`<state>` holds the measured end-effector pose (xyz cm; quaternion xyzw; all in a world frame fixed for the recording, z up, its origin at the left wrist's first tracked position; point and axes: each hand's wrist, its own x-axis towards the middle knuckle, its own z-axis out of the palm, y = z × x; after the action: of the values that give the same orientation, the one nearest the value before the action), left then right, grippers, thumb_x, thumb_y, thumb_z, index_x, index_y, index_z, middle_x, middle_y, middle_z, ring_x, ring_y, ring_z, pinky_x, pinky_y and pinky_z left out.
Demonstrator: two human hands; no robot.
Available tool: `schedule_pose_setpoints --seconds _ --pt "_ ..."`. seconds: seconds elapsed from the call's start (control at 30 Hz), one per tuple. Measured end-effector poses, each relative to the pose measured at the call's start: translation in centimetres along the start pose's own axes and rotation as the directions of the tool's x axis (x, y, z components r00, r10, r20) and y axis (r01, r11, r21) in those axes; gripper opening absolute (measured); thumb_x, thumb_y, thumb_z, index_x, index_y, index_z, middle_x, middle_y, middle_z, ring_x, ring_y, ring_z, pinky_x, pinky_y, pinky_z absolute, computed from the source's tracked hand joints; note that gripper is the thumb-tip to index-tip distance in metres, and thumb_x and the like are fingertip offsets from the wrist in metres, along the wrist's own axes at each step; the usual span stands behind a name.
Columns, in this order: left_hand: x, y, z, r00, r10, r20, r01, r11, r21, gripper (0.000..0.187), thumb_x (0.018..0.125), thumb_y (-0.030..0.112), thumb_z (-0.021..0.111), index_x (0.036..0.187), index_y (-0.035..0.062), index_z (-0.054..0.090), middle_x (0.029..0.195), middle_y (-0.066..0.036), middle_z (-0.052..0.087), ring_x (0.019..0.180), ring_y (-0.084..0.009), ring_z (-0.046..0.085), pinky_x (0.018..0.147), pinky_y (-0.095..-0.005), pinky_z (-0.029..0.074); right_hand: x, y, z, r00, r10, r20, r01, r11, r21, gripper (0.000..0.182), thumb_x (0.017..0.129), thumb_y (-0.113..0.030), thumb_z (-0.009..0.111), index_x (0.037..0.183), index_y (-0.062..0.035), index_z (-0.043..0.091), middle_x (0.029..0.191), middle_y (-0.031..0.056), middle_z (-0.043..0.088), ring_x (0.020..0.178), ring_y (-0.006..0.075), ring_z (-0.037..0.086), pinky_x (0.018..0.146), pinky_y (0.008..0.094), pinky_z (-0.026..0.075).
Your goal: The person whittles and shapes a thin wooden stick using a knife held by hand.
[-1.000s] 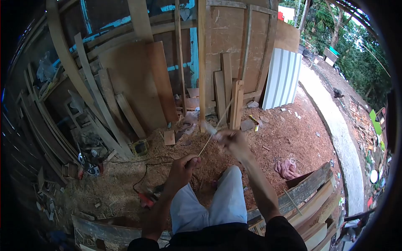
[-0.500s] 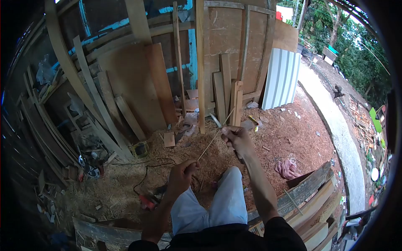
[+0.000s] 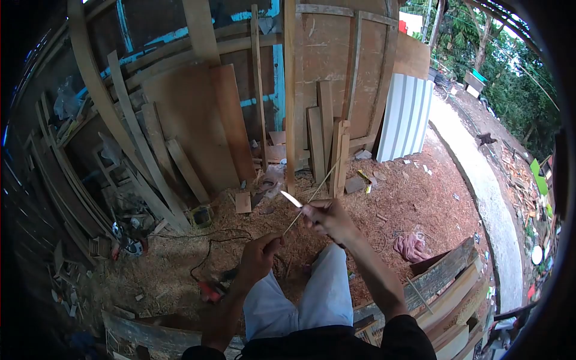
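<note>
My left hand [image 3: 258,255] is closed around the lower end of a thin, light stick [image 3: 324,179], which slants up and away to the right. In my right hand [image 3: 329,221] is a knife, its handle mostly hidden by the fingers. The bright knife blade [image 3: 291,198] points up and to the left, lying across the stick or very near it; whether the edge touches cannot be made out. Both hands are in front of my knees, close together, over the light-coloured trousers [image 3: 324,288].
Wood shavings [image 3: 240,282] cover the ground. Boards [image 3: 315,141] lean on the wall ahead, beside a corrugated sheet [image 3: 405,117]. A red-ended tool [image 3: 210,291] with a cord lies left of my legs. Stacked planks [image 3: 441,279] are at right, a pink cloth [image 3: 411,247] just beyond.
My right hand with the knife has come down and left along the stick, nearer to my left hand. The blade shows brighter and broader. My left hand has stayed about in place.
</note>
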<state>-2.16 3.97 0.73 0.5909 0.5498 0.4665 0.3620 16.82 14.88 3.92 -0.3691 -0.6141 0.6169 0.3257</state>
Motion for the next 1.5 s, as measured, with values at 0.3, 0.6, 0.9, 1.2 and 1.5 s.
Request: schedule_pose_setpoints --seconds 0.3,0.6,0.9,1.2,1.5 --pt "-1.2 -1.2 -2.5 0.995 -0.096 0.002 0.095 0.993 0.068 0.015 0.089 0.008 0.051 0.097 -0.0006 0.06 0.07 -0.004 0.06 0.067 -0.0114 0.058 0.063 -0.0256 0.046 1.7 0.7 -7.3 0.912 -0.076 -0.403 0.147 0.978 0.15 0.023 0.093 -0.021 0.05 0.099 -0.0005 0.057 0.061 -0.0001 0.047 0.043 0.0048 0.035 0.039 0.0186 0.028" --pt "1.0 1.8 -1.5 0.987 -0.16 -0.004 0.156 0.97 -0.184 0.018 0.089 0.013 0.053 0.098 0.0008 0.063 0.062 0.0 0.053 0.051 -0.004 0.047 0.047 -0.0213 0.038 -1.8 -1.8 1.8 0.984 -0.123 -0.128 0.13 0.99 0.051 0.021 0.093 -0.022 0.051 0.1 -0.0038 0.059 0.07 0.0009 0.056 0.053 0.007 0.049 0.047 0.0214 0.038" --pt "0.5 4.4 0.3 0.963 0.168 -0.212 -0.159 0.985 0.059 0.019 0.087 0.015 0.056 0.094 -0.0011 0.064 0.056 0.0 0.05 0.05 -0.0038 0.039 0.045 -0.023 0.03 -1.5 -2.6 2.9 0.998 -0.057 0.032 0.057 0.998 -0.008 0.02 0.091 -0.021 0.056 0.089 -0.0022 0.06 0.064 0.0008 0.059 0.049 0.0028 0.044 0.043 0.0185 0.033" --pt "0.3 4.5 0.5 0.984 0.094 -0.153 -0.098 0.995 -0.023 0.018 0.089 0.013 0.053 0.095 -0.0011 0.064 0.057 -0.001 0.052 0.052 -0.0046 0.043 0.047 -0.0233 0.034 -1.7 -2.2 2.9 0.997 -0.013 0.074 0.007 0.996 0.088 0.018 0.087 -0.021 0.061 0.086 -0.0026 0.061 0.06 -0.0006 0.054 0.044 0.0025 0.04 0.039 0.0181 0.029" --pt "0.6 3.1 -0.3 0.995 0.051 -0.085 -0.056 0.997 -0.051 0.019 0.091 0.013 0.052 0.099 -0.0014 0.062 0.068 -0.005 0.06 0.059 -0.0081 0.052 0.055 -0.0244 0.043 -0.3 -0.6 2.9 0.999 0.008 -0.043 -0.006 0.999 0.049 0.017 0.087 -0.021 0.061 0.086 -0.0039 0.065 0.058 -0.0024 0.054 0.049 0.0034 0.045 0.042 0.0195 0.034"
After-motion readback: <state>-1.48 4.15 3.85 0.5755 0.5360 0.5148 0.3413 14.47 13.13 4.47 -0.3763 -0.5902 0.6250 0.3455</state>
